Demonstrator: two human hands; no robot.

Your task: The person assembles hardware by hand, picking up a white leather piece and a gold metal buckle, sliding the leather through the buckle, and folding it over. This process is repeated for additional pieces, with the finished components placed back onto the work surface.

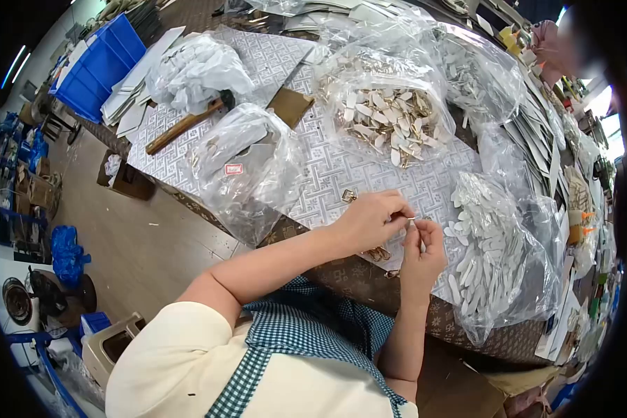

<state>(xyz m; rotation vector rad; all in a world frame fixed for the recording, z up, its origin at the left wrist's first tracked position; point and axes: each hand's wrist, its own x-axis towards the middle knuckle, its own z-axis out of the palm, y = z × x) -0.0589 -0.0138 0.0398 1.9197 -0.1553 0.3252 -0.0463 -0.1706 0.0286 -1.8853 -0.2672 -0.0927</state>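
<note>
My left hand (375, 221) and my right hand (425, 252) meet over the patterned table covering, both with fingers pinched. Between their fingertips is a tiny pale piece (411, 219), too small to name. Beneath my left hand lie some gold-coloured metal pieces (377, 254), and a small gold frame-like piece (349, 196) rests just beyond it. To the right of my right hand, flat white elongated pieces (491, 244) spill from a transparent bag. Ahead, an open plastic bag holds white pieces with gold-coloured metal parts (396, 122).
A hammer (188, 125) lies between two crumpled plastic bags at the left. Behind them stand a blue crate (97, 70) and stacked white sheets (136, 83). More bagged white pieces (477, 80) fill the far right. A cardboard box (129, 177) sits on the floor.
</note>
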